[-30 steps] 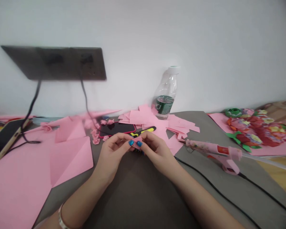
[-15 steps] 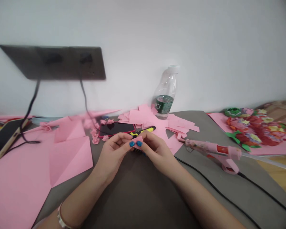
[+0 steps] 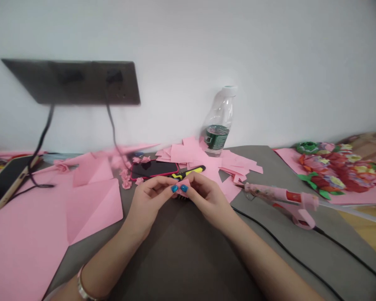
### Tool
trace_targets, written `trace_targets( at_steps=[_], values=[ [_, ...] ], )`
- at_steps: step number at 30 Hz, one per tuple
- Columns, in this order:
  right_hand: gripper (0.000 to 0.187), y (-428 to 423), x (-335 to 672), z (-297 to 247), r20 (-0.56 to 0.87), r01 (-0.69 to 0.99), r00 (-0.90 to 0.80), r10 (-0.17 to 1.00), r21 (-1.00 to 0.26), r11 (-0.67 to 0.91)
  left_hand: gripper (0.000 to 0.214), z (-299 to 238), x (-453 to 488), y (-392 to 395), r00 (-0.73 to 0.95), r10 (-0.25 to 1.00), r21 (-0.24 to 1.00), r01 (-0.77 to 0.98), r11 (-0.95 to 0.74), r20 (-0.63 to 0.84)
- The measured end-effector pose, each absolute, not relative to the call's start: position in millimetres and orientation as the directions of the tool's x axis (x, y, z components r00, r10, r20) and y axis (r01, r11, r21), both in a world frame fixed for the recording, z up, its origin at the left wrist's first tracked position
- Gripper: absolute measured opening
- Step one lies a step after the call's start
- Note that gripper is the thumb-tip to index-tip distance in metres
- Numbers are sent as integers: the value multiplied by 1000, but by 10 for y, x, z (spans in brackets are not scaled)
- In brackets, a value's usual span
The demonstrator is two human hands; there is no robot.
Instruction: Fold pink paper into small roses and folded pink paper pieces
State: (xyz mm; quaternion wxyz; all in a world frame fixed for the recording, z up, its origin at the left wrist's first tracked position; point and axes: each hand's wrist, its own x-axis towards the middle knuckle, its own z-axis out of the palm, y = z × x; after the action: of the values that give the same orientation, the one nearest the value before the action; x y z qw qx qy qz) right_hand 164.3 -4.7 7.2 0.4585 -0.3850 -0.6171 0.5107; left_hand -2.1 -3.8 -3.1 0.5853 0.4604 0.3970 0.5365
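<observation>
A small folded piece of pink paper (image 3: 182, 189) is pinched between the fingertips of my left hand (image 3: 148, 204) and my right hand (image 3: 209, 200), whose thumbs have blue nails. Most of the piece is hidden by my fingers. Just beyond my fingers lie yellow-and-black handled scissors (image 3: 188, 172) and a black phone in a red case (image 3: 153, 169). A dark object with small teeth (image 3: 182, 197) shows under my hands, mostly hidden.
Loose pink paper squares (image 3: 188, 154) lie ahead, beside a clear plastic bottle (image 3: 217, 125). A pink glue gun (image 3: 285, 200) rests to the right, with its black cable on the grey mat (image 3: 188, 251). Large pink sheets (image 3: 90, 200) lie left; paper flowers (image 3: 335, 175) lie far right.
My hands stay together on the pink paper, and only my fingertips shift slightly. Nothing else on the table has moved.
</observation>
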Motion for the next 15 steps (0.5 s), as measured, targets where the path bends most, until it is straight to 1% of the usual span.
trace_targets(
  at_steps=[6, 12, 15],
  values=[
    [35, -65, 1660, 80, 181, 41, -306, 935, -978, 203, 13, -12, -21, -44, 135, 991, 962, -267, 52, -16],
    [39, -55, 1664, 87, 166, 47, -310, 936, -981, 189, 13, 12, 2, -72, 142, 990, 961, -274, 35, 4],
    [40, -50, 1665, 91, 155, 84, -315, 936, -978, 191, 13, 3, -1, -70, 153, 988, 972, -233, 38, -2]
  ],
)
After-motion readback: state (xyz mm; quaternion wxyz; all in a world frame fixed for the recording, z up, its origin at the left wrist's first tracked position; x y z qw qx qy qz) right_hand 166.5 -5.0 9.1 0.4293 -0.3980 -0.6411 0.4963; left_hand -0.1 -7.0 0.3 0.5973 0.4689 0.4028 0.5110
